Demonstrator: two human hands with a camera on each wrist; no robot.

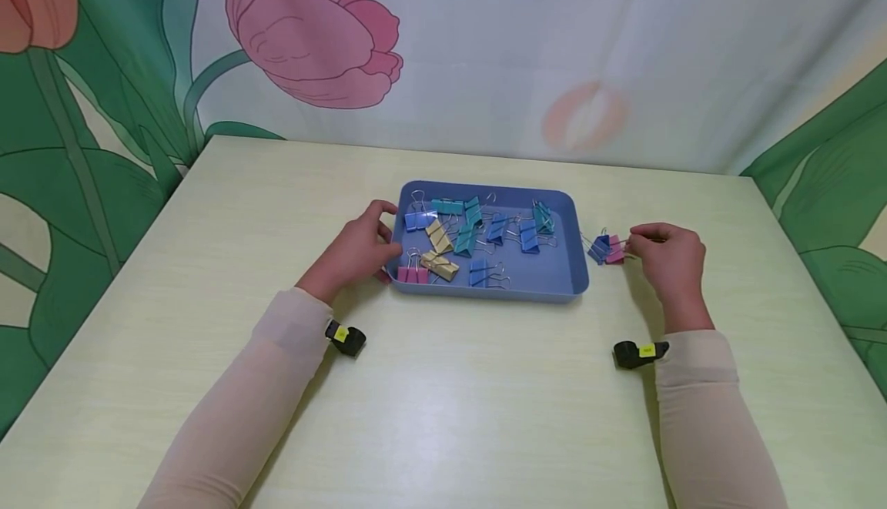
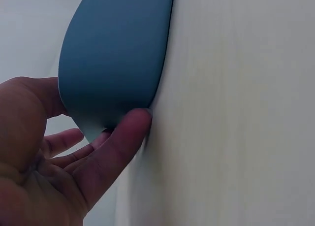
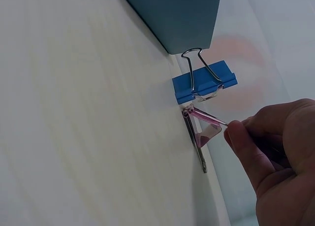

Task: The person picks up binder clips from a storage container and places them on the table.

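A blue tray (image 1: 533,278) lies on the table, holding several binder clips in teal, blue, gold and pink. My left hand (image 1: 356,249) holds the tray's left end, with thumb and fingers at the wall and corner; the left wrist view shows the tray wall (image 2: 115,53) close up between them. Beyond the tray's right end, my right hand (image 1: 668,259) pinches a wire handle of a pink binder clip (image 1: 614,250) between thumb and forefinger. Right beside that clip is a blue binder clip (image 3: 204,82), its wire handle pointing toward the tray.
The pale wooden table (image 1: 443,416) extends on all sides of the tray. Behind its far edge hangs a curtain (image 1: 485,55) printed with flowers and leaves. Inside the tray, a pink clip (image 1: 413,272) and a gold clip (image 1: 440,265) lie near the front left.
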